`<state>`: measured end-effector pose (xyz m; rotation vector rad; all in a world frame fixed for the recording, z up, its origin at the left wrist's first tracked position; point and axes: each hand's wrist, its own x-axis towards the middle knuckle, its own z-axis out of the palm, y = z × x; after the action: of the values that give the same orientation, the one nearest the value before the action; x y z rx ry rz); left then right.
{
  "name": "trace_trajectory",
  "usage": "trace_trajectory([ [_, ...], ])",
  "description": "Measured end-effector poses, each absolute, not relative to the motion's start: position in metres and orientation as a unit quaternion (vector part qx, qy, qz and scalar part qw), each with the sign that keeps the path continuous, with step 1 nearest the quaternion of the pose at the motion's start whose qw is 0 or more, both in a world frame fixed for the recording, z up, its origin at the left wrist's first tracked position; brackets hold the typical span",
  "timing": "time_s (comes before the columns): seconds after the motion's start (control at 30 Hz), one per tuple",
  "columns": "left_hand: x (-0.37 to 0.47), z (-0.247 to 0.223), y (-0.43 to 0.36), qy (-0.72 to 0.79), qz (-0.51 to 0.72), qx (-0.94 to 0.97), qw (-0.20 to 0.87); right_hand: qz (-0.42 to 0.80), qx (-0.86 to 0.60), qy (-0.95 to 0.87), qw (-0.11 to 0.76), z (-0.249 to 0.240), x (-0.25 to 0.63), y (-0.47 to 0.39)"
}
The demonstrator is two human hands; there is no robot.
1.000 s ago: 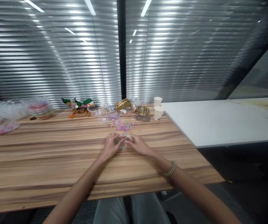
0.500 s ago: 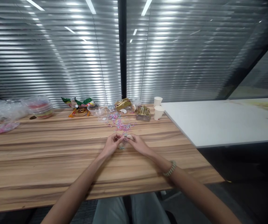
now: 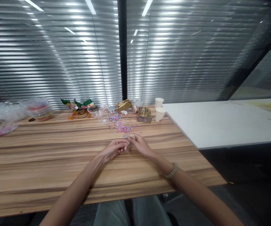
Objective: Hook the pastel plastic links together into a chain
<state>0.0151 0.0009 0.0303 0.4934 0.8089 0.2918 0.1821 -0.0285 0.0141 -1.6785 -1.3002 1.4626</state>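
Pastel pieces, pink, purple and teal, lie loose on our wood-grain table, straight ahead of us and just beyond our two hands; they are too many and too small for us to count, and we cannot tell which way each one points, but the scatter's long axis runs away from us, leaning slightly left towards one small clear container.

Our left hand has its thumb and fingertips pinched together on one thin pale strip; the strip slants from lower left, near us, to upper right, with its upper end at the tips of our right hand. Our right thumb and forefinger are nearly closed on one pale lump (blurred, so we cannot name it better); one beaded bracelet circles our right wrist.

Two paper cups stand upright to the right, one behind the other; left of them sit one gold-topped pack and one gold wrapper. Further left we have one clear bowl, one orange packet, green wrappers behind it, and one stack of clear tubs beside clear plastic bags.
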Motion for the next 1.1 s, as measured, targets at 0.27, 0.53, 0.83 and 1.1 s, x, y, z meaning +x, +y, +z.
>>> trace_trajectory([
  [0.27,0.012,0.030,0.002,0.399,0.105,0.260,0.873,0.561,-0.601,-0.515,0.242,0.031,0.177,-0.030],
  [0.53,0.017,0.019,-0.002,0.464,0.259,0.302,0.792,0.614,-0.577,-0.468,0.266,0.028,0.179,-0.029],
  [0.83,0.012,0.012,0.002,0.567,0.237,0.447,0.651,0.730,-0.531,-0.293,0.315,0.023,0.179,-0.029],
  [1.1,0.013,0.015,0.000,0.491,0.237,0.583,0.602,0.776,-0.489,-0.305,0.256,0.030,0.179,-0.031],
])
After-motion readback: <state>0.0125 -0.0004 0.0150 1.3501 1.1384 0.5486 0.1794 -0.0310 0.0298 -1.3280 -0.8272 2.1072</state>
